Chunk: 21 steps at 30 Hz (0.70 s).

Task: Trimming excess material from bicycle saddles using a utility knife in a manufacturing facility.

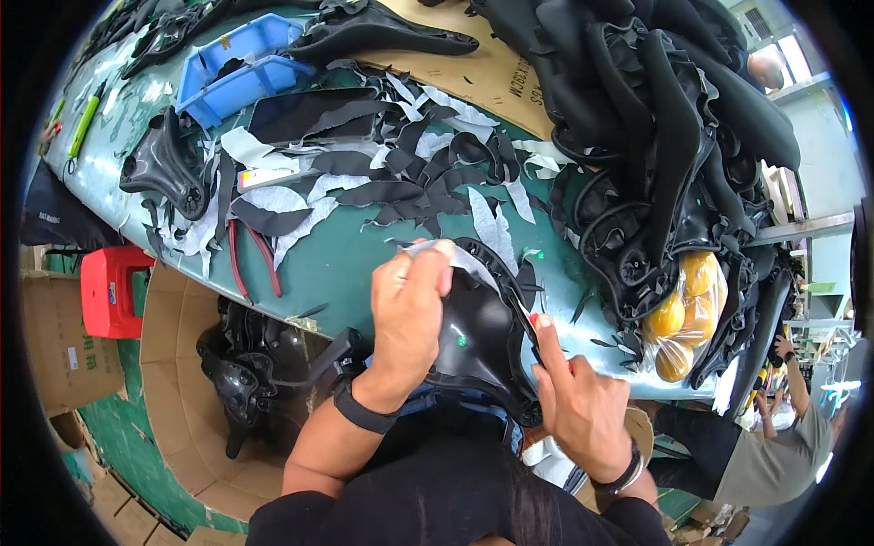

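A black bicycle saddle (475, 341) rests against my body at the table's near edge, its smooth shell facing up. My left hand (408, 309) is closed on a strip of grey-backed black fabric (472, 264) at the saddle's upper rim. In my right hand (583, 400) is a thin knife (528, 320) with a little red showing. Its blade lies along the saddle's right rim; the grip is mostly hidden by my fingers. Beyond my hands, many black and grey fabric offcuts (428, 187) litter the green table (341, 273).
Red-handled pliers (255, 264) lie left of the offcuts, near a black shell (164, 168) and a blue bin (237, 77). Saddles (646, 155) pile up at right, beside bagged orange fruit (687, 314). At lower left stand a carton (177, 400) of black parts and a red stool (111, 291).
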Tool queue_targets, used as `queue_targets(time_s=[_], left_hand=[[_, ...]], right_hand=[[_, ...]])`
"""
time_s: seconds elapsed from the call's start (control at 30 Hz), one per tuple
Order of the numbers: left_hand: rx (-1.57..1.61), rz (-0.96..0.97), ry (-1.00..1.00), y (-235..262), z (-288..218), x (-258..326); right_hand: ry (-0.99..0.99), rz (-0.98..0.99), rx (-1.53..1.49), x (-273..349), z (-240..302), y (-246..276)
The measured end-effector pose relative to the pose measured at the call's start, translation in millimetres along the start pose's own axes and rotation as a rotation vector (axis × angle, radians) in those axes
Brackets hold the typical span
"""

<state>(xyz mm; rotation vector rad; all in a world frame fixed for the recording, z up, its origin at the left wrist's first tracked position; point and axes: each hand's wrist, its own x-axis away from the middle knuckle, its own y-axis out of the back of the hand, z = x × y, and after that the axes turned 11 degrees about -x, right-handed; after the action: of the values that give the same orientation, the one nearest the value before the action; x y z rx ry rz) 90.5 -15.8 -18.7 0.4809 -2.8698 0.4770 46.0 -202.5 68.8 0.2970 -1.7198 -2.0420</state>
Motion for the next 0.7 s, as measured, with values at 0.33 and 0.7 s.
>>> queue_targets(time_s=[0.33,0.7], left_hand=[[-0.209,-0.159,-0.091,29.7,-17.7,-15.6],[-0.708,0.502,0.058,90.6,-63.6,-25.4]], right_hand=[[-0.267,-0.230,-0.804,3.7,-27.3,-44.0],[0.256,-0.241,-0.900,-35.7,-23.9,-33.8]])
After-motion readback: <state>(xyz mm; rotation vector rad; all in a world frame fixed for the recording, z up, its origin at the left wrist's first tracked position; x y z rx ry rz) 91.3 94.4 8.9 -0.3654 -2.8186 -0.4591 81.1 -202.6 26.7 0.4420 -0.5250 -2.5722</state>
